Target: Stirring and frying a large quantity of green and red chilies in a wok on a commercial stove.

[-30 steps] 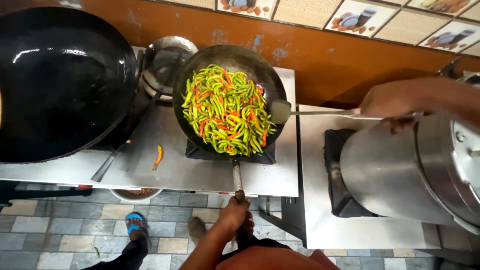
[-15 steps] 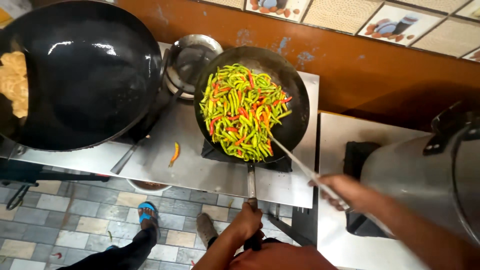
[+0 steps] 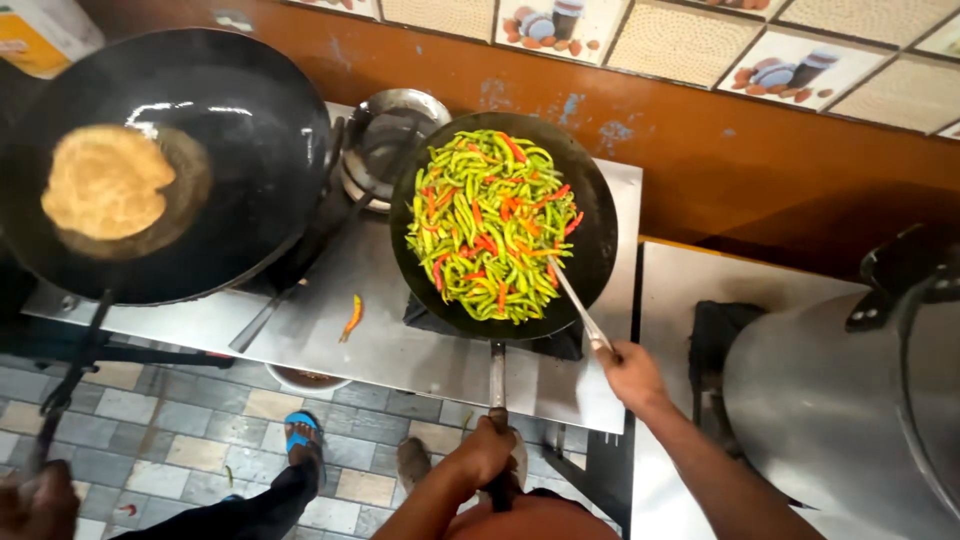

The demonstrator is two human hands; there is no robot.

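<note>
While the left hand [image 3: 487, 450] is wrapped tight round the long handle of the dark pan [image 3: 600, 230], the right hand [image 3: 632, 375] has its fingers clamped on the metal spatula [image 3: 572, 300], whose blade is buried in the chillies [image 3: 485, 222]. These green and red chillies lie heaped in the pan on the burner at the steel counter's [image 3: 400, 350] right end — glossy and still bright, so the frying looks partway, not finished. One chilli [image 3: 351, 318] lies spilt near the counter's front edge. At the left end, a flatbread [image 3: 105, 182] floats in a big wok [image 3: 270, 120]. Above, picture tiles [image 3: 545, 22] line the wall's top edge — a yellow package [image 3: 40, 35] sits in the far left corner.
</note>
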